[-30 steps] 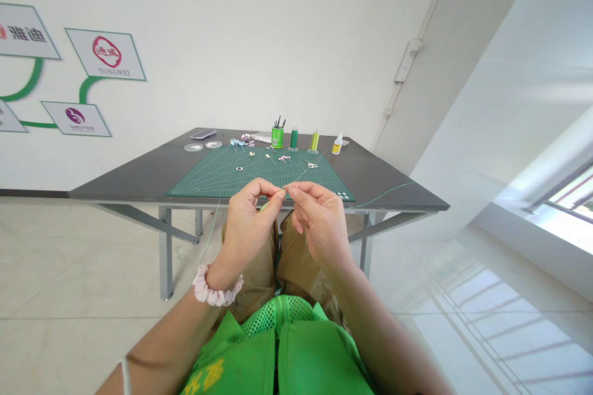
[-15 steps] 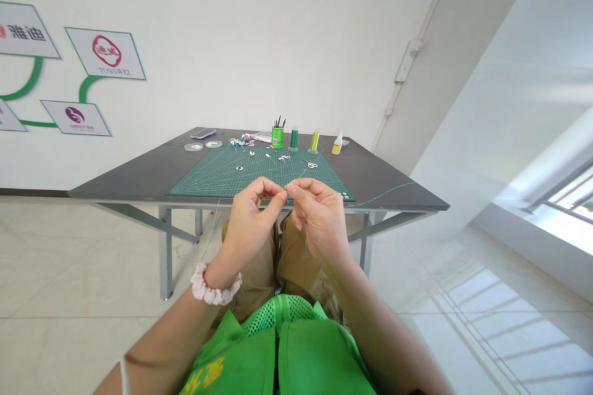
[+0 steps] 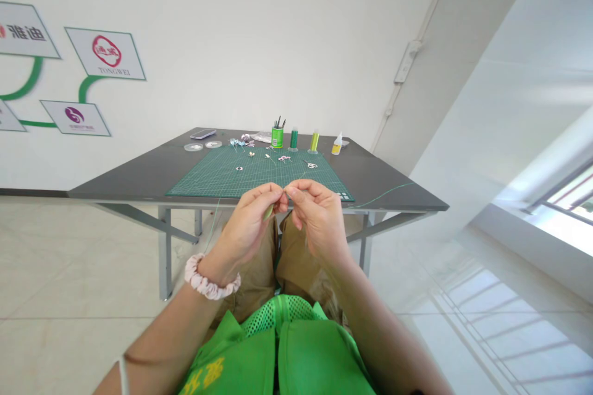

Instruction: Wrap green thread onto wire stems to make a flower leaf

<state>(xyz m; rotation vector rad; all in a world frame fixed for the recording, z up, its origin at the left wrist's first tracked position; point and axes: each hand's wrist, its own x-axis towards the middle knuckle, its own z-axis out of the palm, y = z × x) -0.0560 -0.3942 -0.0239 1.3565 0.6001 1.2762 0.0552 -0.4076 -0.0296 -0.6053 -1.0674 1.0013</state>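
Note:
Over the table's front edge my left hand (image 3: 254, 213) and my right hand (image 3: 319, 213) meet, both closed with fingertips pinched together. What lies between the fingertips is thin and too small to make out. A small yellow-green, leaf-like piece (image 3: 267, 212) shows beneath the left fingers. To the left, a fine green thread (image 3: 214, 221) hangs down from the table edge near my left wrist. More green thread (image 3: 386, 194) lies across the tabletop on the right, running toward my right hand.
A green cutting mat (image 3: 208, 176) covers the middle of the dark table (image 3: 134, 173). On or behind it are small scissors (image 3: 311, 165), small flower-like pieces (image 3: 284, 158), a green tin of tools (image 3: 277, 137), thread spools (image 3: 294, 139), a glue bottle (image 3: 337, 144) and a phone (image 3: 202, 134).
My left hand has turned and its fingers have curled in, uncovering the yellow-green piece. Its wrist has shifted slightly left. The right hand has barely moved.

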